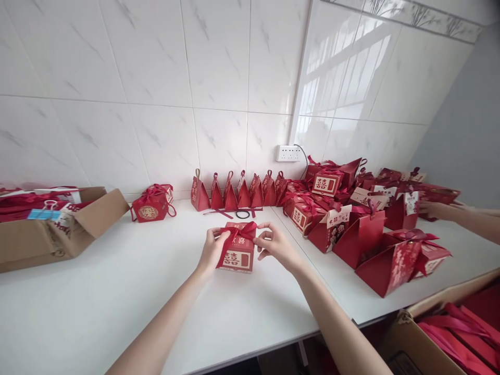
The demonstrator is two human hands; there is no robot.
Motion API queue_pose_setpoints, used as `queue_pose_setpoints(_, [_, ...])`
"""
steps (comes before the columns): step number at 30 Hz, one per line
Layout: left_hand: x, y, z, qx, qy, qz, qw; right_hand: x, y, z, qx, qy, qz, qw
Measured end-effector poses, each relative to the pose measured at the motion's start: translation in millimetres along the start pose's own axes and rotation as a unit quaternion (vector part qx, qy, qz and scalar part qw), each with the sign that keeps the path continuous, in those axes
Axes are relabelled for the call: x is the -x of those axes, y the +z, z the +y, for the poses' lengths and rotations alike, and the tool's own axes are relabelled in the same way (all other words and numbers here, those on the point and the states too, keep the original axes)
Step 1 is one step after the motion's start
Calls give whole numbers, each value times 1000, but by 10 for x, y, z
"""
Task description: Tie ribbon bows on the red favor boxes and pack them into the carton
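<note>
**Both hands on ribbon (236,232) of red gift box (242,248)**

Carton (29,247) left of the small-box row (242,196), cut off by frame; co-worker's hand (432,210) far right of row, partly hidden; gift box in front of row, red, ribbon across its upper part; 囍 readable on cream panel (233,260), finer print unreadable; left hand (212,249) pinches ribbon; right hand (274,244) bent at ribbon's right loop, can't tell if pinching.
</note>
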State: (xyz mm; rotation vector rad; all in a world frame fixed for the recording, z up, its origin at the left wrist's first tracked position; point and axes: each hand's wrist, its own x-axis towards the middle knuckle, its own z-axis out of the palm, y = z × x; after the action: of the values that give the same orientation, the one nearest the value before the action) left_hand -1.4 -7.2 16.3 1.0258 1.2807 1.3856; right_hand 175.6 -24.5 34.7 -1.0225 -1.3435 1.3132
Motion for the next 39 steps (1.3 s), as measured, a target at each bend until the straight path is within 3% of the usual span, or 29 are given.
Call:
queue_pose_setpoints(6, [129,103,-44,-22,51,8,998,377,221,57,90,-97,97,986])
queue_pose_setpoints(11, [209,140,-56,-28,109,11,994,485,312,-104,169,-105,84,976])
queue_pose_setpoints(16, [260,145,-34,-7,86,-53,995,430,280,-251,178,-83,85,977])
queue_pose_setpoints(22, [289,157,-34,-2,88,-60,994,679,301,-5,202,-52,4,978])
queue_pose_setpoints(26, [278,167,-53,2,102,-54,993,885,41,102,195,13,-71,978])
queue_pose_setpoints(28, [276,177,-55,4,96,-59,994,872,-169,67,214,21,-51,975])
queue_pose_setpoints(31, [283,202,-61,4,86,-66,994,725,-393,-31,286,-56,81,953])
queue_pose_setpoints(32, [286,210,-67,4,87,-68,994,660,-420,-58,293,-73,95,949])
queue_pose_setpoints(35, [298,221,-104,3,107,-80,991,460,-392,-98,286,-86,48,953])
queue_pose_setpoints(39, [292,199,-177,9,149,-123,981,231,-339,-84,249,-38,-34,967])
